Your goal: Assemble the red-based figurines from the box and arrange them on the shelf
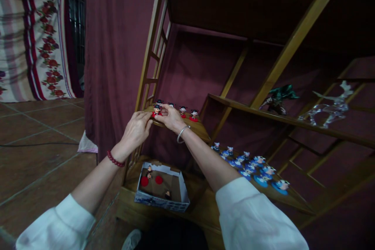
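Two bare hands meet at the front corner of a smooth, yellow-brown wooden shelf (190, 125), around a small glossy figurine with black hair buns and a round red base (157, 110). It stands upright at the shelf's near edge, between the fingertips. The right hand (172, 118), with a silvery bangle (183, 134) at its wrist, pinches narrowly at the figurine, thumb low by the base. The left hand (135, 128), below which sits a dark red beaded bracelet (115, 159), has its fingers bent together at the base's other side; whether they grip or merely touch it, I cannot tell.

Similar red-based figurines (193, 115) stand behind and to the right, some partly covered by the right hand and the front figurine. Lower down, an open cardboard box with a patterned outside (183, 191) contains flat red discs (158, 180) and small dark-topped pieces too dim to make out fully. Blue-and-white figurines on rounded blue bases (261, 180) crowd another shelf, the right forearm near them. A clear, glassy deer (329, 109) and a green, leafy-looking ornament (281, 95) blur into shadow. The white sleeves are cut off by the frame.
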Demonstrator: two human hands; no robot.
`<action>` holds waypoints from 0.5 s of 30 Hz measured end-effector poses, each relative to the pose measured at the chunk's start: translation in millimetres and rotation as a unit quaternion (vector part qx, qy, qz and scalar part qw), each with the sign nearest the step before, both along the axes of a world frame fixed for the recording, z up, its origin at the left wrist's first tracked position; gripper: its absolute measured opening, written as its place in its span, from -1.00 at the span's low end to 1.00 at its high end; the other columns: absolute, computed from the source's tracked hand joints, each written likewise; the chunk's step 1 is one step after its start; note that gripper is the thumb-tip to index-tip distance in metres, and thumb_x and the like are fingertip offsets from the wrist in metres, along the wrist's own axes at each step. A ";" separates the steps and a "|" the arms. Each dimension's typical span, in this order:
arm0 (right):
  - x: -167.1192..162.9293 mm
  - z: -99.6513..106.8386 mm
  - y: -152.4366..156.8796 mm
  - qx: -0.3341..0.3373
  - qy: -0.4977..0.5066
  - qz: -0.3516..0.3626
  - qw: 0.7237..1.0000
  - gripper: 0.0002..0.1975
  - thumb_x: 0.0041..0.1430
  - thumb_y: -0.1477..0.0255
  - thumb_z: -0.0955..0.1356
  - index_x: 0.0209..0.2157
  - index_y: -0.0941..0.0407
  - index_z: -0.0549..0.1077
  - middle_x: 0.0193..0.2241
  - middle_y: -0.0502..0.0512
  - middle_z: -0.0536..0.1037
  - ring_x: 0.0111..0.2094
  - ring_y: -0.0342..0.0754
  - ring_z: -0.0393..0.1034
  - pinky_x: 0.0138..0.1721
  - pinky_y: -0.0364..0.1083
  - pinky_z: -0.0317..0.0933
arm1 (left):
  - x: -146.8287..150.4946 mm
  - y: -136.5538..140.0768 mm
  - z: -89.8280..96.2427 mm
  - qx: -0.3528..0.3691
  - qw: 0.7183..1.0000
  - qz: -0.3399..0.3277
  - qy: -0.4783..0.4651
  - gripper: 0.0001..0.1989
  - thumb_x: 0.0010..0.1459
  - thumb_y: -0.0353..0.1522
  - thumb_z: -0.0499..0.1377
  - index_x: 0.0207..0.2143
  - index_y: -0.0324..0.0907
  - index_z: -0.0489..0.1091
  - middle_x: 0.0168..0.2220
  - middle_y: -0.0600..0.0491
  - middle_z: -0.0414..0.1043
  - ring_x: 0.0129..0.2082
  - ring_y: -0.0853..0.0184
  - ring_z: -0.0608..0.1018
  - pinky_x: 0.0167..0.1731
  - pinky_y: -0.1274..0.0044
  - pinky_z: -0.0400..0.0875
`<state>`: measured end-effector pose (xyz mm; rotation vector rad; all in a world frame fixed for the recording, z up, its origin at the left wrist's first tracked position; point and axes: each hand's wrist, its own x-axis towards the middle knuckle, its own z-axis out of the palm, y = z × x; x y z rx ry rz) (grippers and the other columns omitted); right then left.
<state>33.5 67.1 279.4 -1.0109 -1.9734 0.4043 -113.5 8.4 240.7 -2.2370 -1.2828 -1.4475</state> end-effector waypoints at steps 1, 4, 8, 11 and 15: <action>0.0 -0.9 2.9 -0.001 -0.003 -0.008 1.000 -0.57 -0.14 0.46 0.41 -0.15 0.14 0.35 -0.34 0.04 0.52 -0.34 -0.16 0.42 -0.23 -0.11 0.31 | 0.4 2.2 -1.1 0.002 1.000 0.001 0.006 -0.64 0.15 -0.36 -0.06 -0.05 -0.27 0.32 -0.05 -0.11 0.37 0.00 0.19 0.31 0.01 0.34 0.17; 0.8 -4.3 12.7 -0.011 -0.007 -0.028 1.000 -0.55 -0.16 0.43 0.42 -0.14 0.13 0.36 -0.35 0.04 0.52 -0.34 -0.14 0.42 -0.23 -0.10 0.30 | 1.1 8.7 -3.4 -0.007 1.000 -0.005 0.018 -0.62 0.16 -0.34 -0.08 -0.03 -0.32 0.30 -0.03 -0.14 0.35 0.05 0.19 0.26 0.05 0.35 0.12; 2.4 -8.4 25.3 -0.020 0.007 -0.035 0.999 -0.58 -0.17 0.43 0.44 -0.18 0.11 0.38 -0.37 0.01 0.53 -0.34 -0.15 0.42 -0.21 -0.09 0.29 | 1.6 11.8 -1.5 -0.028 0.999 -0.005 0.045 -0.61 0.18 -0.30 -0.11 -0.04 -0.30 0.29 -0.02 -0.18 0.34 0.04 0.16 0.30 0.00 0.32 0.13; 3.3 -10.2 32.0 -0.027 0.018 -0.034 0.999 -0.60 -0.19 0.46 0.44 -0.21 0.11 0.39 -0.39 -0.01 0.53 -0.35 -0.16 0.42 -0.19 -0.09 0.29 | 2.4 10.6 1.2 -0.044 0.997 0.009 0.064 -0.62 0.19 -0.29 -0.14 -0.04 -0.26 0.28 -0.04 -0.17 0.36 -0.02 0.15 0.36 -0.10 0.32 0.17; 3.3 -10.3 36.9 -0.030 0.009 -0.038 0.999 -0.60 -0.20 0.46 0.45 -0.23 0.12 0.39 -0.41 -0.02 0.52 -0.37 -0.17 0.41 -0.21 -0.10 0.29 | 3.7 9.9 2.3 -0.047 0.996 0.021 0.070 -0.62 0.21 -0.28 -0.16 -0.05 -0.24 0.27 -0.06 -0.18 0.38 -0.06 0.16 0.39 -0.15 0.34 0.14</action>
